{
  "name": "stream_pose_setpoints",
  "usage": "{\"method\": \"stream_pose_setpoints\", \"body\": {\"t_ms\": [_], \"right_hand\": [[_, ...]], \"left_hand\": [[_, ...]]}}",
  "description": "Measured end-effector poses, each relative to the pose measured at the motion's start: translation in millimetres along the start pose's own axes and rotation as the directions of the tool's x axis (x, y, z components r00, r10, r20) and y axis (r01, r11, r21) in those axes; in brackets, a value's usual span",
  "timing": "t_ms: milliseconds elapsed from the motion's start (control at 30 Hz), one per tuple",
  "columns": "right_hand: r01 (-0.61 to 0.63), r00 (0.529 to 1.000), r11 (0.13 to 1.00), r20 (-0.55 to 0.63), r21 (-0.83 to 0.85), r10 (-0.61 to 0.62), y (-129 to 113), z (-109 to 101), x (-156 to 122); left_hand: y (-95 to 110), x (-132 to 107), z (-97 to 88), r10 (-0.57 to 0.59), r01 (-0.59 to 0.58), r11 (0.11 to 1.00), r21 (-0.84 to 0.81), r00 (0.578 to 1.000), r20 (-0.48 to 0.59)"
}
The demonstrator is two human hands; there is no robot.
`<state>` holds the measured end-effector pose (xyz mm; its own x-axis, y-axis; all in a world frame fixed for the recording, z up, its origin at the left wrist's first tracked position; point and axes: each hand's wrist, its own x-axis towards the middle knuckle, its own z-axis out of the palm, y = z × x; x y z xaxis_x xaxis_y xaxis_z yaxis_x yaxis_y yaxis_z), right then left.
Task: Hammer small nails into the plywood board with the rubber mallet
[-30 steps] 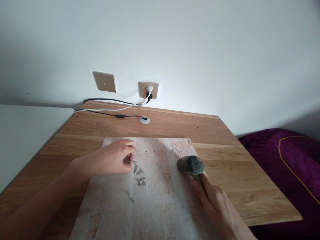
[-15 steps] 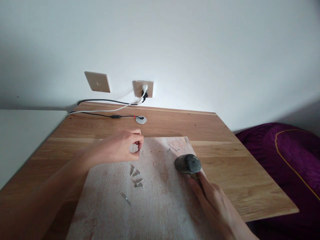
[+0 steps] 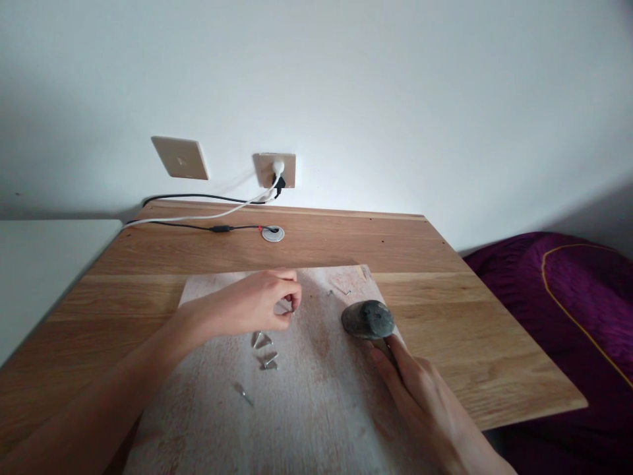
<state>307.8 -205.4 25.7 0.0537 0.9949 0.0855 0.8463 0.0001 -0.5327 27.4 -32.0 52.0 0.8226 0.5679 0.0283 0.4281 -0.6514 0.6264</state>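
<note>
Small silver metal fastener (image 3: 293,313), mostly hidden, pinched in the left hand (image 3: 264,303), over the far half of a whitewashed wooden board (image 3: 316,409); no telling its direction or long axis. Looks like a positioning step, apparently calling next for a steady, upright pinch. Rightward, a dark, rounded mallet (image 3: 367,319), handle wrapped by the right hand (image 3: 420,389), close by the board's right edge: head lying crosswise, blunt face rightward, handle slanting nearward. Loose on the board, short of the left hand, several silver fasteners (image 3: 271,358); near the far right corner, a couple more. Underneath, the brown wooden surface (image 3: 494,356).
</note>
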Motion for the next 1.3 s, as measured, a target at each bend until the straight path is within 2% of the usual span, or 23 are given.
{"method": "stream_pose_setpoints", "body": {"t_ms": [133, 300, 800, 1300], "right_hand": [[-0.081, 0.987, 0.993, 0.144, 0.081, 0.069, -4.4, -4.2, 2.9], [-0.124, 0.972, 0.984, 0.215, 0.124, 0.096, -12.0, -8.8, 8.8], [-0.125, 0.979, 0.988, 0.172, 0.096, 0.107, -7.9, -4.8, 6.2], [-0.129, 0.988, 0.986, 0.101, 0.109, 0.118, 0.1, 3.6, 1.3]], "left_hand": [[0.3, 0.7, 2.2, 0.019, -0.019, 1.0, -0.008, 1.0, -0.015], [-0.8, 2.1, 4.9, 0.028, -0.028, 1.0, -0.005, 0.999, -0.035], [-5.9, 3.4, 6.9, 0.057, -0.058, 0.998, -0.015, 0.996, -0.065], [-9.9, 5.8, 10.3, 0.022, -0.025, 0.999, -0.038, 0.996, -0.085]]}}
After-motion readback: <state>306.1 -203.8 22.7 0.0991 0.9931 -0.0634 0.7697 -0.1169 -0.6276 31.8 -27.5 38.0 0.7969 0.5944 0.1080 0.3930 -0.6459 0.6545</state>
